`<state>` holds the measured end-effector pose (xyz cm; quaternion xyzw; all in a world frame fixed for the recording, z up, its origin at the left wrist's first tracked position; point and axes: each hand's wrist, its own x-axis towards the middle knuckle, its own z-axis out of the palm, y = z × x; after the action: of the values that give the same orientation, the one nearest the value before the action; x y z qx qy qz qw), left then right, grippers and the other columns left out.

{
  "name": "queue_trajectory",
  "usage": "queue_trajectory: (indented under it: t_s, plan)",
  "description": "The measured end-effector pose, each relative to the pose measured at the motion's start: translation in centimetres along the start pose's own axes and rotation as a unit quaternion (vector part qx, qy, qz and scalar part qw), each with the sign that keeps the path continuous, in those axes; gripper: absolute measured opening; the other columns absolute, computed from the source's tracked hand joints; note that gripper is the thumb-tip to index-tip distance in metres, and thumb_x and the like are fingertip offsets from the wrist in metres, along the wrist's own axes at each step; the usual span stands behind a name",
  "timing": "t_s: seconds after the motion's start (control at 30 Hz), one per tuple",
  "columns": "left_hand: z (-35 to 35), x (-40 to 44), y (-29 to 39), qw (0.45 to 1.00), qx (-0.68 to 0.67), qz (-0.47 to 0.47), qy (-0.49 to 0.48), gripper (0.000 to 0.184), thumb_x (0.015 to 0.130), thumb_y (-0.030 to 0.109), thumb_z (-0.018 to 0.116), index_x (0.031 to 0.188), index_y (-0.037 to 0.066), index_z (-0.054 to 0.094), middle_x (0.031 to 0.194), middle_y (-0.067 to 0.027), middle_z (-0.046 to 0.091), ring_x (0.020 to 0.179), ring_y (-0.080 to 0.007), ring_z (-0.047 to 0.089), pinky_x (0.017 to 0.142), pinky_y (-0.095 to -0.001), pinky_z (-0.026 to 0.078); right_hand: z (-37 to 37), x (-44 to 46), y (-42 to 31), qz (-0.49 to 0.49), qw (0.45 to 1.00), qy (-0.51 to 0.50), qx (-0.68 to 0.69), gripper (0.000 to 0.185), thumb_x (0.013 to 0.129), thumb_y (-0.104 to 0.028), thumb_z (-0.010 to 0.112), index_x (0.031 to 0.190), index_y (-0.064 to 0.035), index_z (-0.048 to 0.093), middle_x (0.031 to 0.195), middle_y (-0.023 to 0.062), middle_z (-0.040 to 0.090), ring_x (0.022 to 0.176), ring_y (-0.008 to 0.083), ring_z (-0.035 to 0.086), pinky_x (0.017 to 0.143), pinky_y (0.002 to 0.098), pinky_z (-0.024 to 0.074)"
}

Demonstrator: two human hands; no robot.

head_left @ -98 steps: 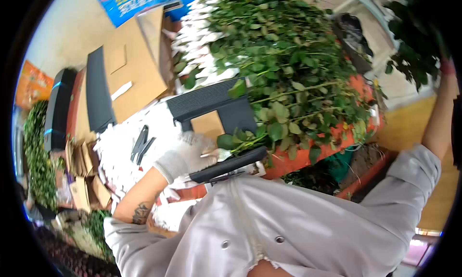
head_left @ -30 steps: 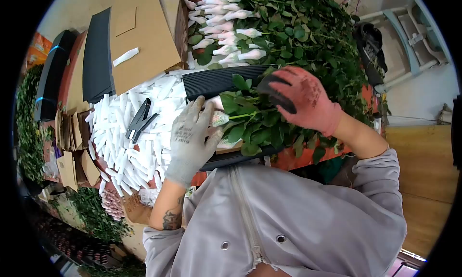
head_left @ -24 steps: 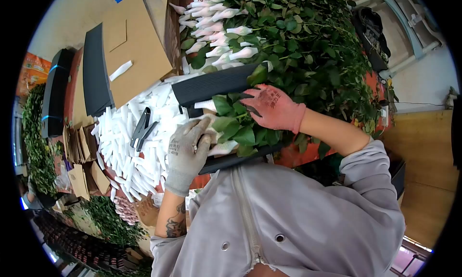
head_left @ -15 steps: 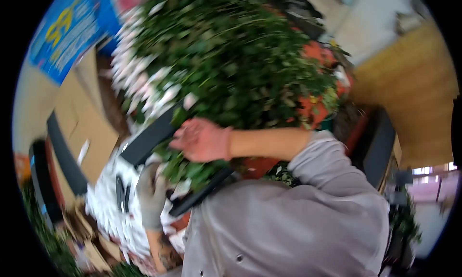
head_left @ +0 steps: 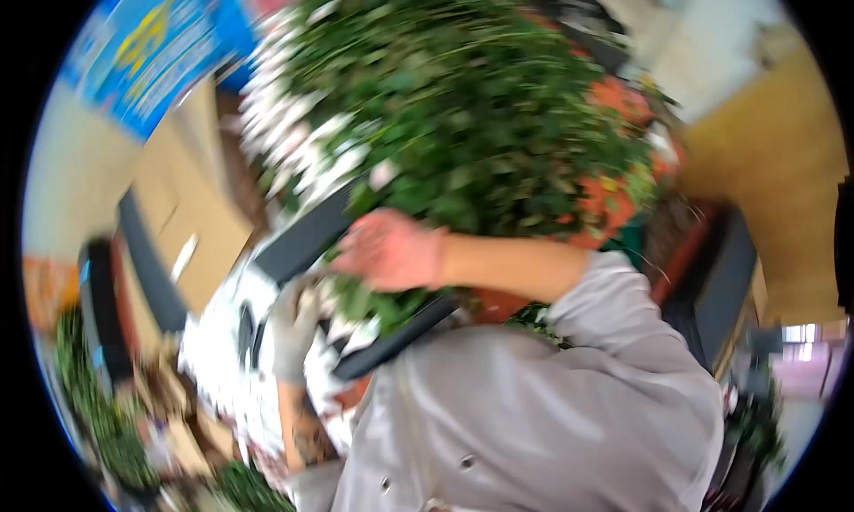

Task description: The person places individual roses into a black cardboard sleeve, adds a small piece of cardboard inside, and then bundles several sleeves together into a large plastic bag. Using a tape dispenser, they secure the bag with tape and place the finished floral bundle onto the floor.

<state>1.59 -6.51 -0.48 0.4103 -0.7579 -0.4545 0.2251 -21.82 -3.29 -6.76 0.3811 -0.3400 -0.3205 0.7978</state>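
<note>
My right hand (head_left: 391, 250), in a pink glove, reaches in from the right. Its fingers are curled over leafy rose stems (head_left: 378, 306) between two dark padded bars (head_left: 311, 233). My left hand (head_left: 294, 334), in a pale grey-white glove, is at the left end of the same gap, below the upper bar. Motion blur hides what its fingers do. A pale pink rose head (head_left: 383, 175) shows just above my right hand. Beyond lies a large pile of roses (head_left: 445, 112), with white-looking heads to the left and green stems to the right.
White wrapping-like material (head_left: 218, 334) lies left of my left hand. Brown cardboard (head_left: 200, 218) and a blue printed sheet (head_left: 151, 49) are at the upper left. A dark padded edge (head_left: 712, 272) stands at the right, beside orange material (head_left: 609, 214). More greenery lies at the lower left.
The whole scene has shifted right and slightly up in view. Both hands stay around the leafy stems by the dark bars, with little change between them.
</note>
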Motion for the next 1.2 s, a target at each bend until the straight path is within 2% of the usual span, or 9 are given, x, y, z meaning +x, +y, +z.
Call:
queue_trajectory:
  t_s: [0.07, 0.13, 0.23, 0.3, 0.33, 0.57, 0.8, 1.03, 1.2]
  plan:
    - [-1.1, -0.6, 0.2, 0.998, -0.053, -0.007, -0.025, 0.033, 0.091, 0.025, 0.049, 0.108, -0.001, 0.06, 0.097, -0.0144, 0.065, 0.089, -0.0206, 0.06, 0.081, -0.0302, 0.046, -1.2, -0.6, -4.6, -0.001, 0.838, 0.019, -0.545, 0.04, 0.086, -0.038, 0.042, 0.115, -0.0152, 0.056, 0.102, 0.0018, 0.057, 0.1, 0.0136, 0.05, 0.089, 0.0399, 0.04]
    - [-1.6, -1.8, -0.6, 0.987, -0.137, -0.058, -0.054, 0.033, 0.089, 0.024, 0.055, 0.113, 0.001, 0.059, 0.089, -0.005, 0.063, 0.077, -0.0102, 0.056, 0.071, -0.0244, 0.045, 0.9, -0.8, 0.5, -0.087, 0.518, 0.063, -0.848, 0.039, 0.084, -0.038, 0.043, 0.118, -0.0219, 0.055, 0.116, -0.0005, 0.051, 0.109, 0.0128, 0.045, 0.095, 0.0415, 0.0337]
    - [-0.8, -2.2, -0.8, 0.993, -0.071, -0.091, -0.038, 0.03, 0.085, 0.018, 0.063, 0.11, 0.002, 0.06, 0.079, 0.0019, 0.061, 0.063, -0.0013, 0.048, 0.057, -0.0186, 0.041, 2.5, 0.4, 5.3, -0.083, -0.15, 0.111, -0.979, 0.038, 0.082, -0.038, 0.046, 0.117, -0.0269, 0.054, 0.12, -0.0014, 0.048, 0.113, 0.0147, 0.042, 0.098, 0.0405, 0.0302]
    - [0.6, -2.0, -2.3, 0.992, -0.115, -0.046, 0.027, 0.027, 0.084, 0.018, 0.063, 0.106, 0.002, 0.061, 0.077, 0.0009, 0.061, 0.066, -0.0031, 0.05, 0.06, -0.0208, 0.043, 3.0, 1.5, 7.6, 0.044, -0.609, 0.052, -0.79, 0.036, 0.08, -0.037, 0.049, 0.115, -0.0293, 0.055, 0.118, -0.001, 0.05, 0.113, 0.0185, 0.042, 0.097, 0.0378, 0.0306]
    - [0.7, -1.9, -2.8, 0.989, -0.133, -0.059, 0.026, 0.028, 0.084, 0.02, 0.063, 0.105, 0.001, 0.061, 0.078, -0.0012, 0.063, 0.067, -0.0056, 0.052, 0.062, -0.023, 0.044, 3.6, 3.5, 8.8, 0.184, -0.468, 0.217, -0.837, 0.035, 0.078, -0.034, 0.053, 0.112, -0.0262, 0.057, 0.111, 0.0008, 0.051, 0.107, 0.0209, 0.045, 0.093, 0.0349, 0.0344]
    - [-1.4, -4.4, 2.1, 0.967, 0.186, -0.048, 0.17, 0.03, 0.076, 0.023, 0.064, 0.1, 0.005, 0.062, 0.09, -0.0117, 0.063, 0.084, -0.0269, 0.062, 0.074, -0.0342, 0.048, 4.0, 2.6, 13.9, 0.049, -0.547, 0.013, -0.835, 0.016, 0.078, -0.025, 0.049, 0.093, -0.0203, 0.053, 0.094, 0.0032, 0.048, 0.099, 0.021, 0.045, 0.083, 0.0349, 0.0359]
    - [-1.5, -6.4, 3.3, 0.982, 0.182, -0.019, -0.056, 0.02, 0.073, 0.017, 0.069, 0.089, 0.005, 0.068, 0.083, -0.0099, 0.065, 0.074, -0.0242, 0.062, 0.063, -0.0327, 0.047, 0.9, 0.2, 10.6, 0.15, -0.359, 0.061, -0.919, 0.021, 0.076, -0.027, 0.053, 0.088, -0.0101, 0.052, 0.082, 0.0053, 0.053, 0.076, 0.0228, 0.057, 0.065, 0.0393, 0.0434]
    - [-0.5, -5.2, -0.4, 0.983, 0.138, 0.025, -0.117, 0.019, 0.08, 0.028, 0.06, 0.089, 0.013, 0.067, 0.079, -0.0078, 0.062, 0.075, -0.0265, 0.061, 0.064, -0.0375, 0.046, 0.5, 1.2, 12.4, 0.258, -0.402, 0.156, -0.865, 0.013, 0.075, -0.021, 0.051, 0.081, -0.0088, 0.052, 0.078, 0.0087, 0.056, 0.069, 0.0254, 0.057, 0.059, 0.0392, 0.0437]
    - [-1.9, -5.2, 0.3, 0.963, 0.22, 0.123, -0.099, 0.008, 0.074, 0.014, 0.063, 0.075, 0.007, 0.059, 0.072, -0.0078, 0.058, 0.071, -0.0283, 0.058, 0.063, -0.0373, 0.045, -0.8, -0.8, 9.9, 0.117, -0.411, 0.089, -0.9, 0.009, 0.074, -0.019, 0.05, 0.075, -0.0101, 0.05, 0.076, 0.0053, 0.055, 0.073, 0.0225, 0.056, 0.062, 0.0359, 0.0414]
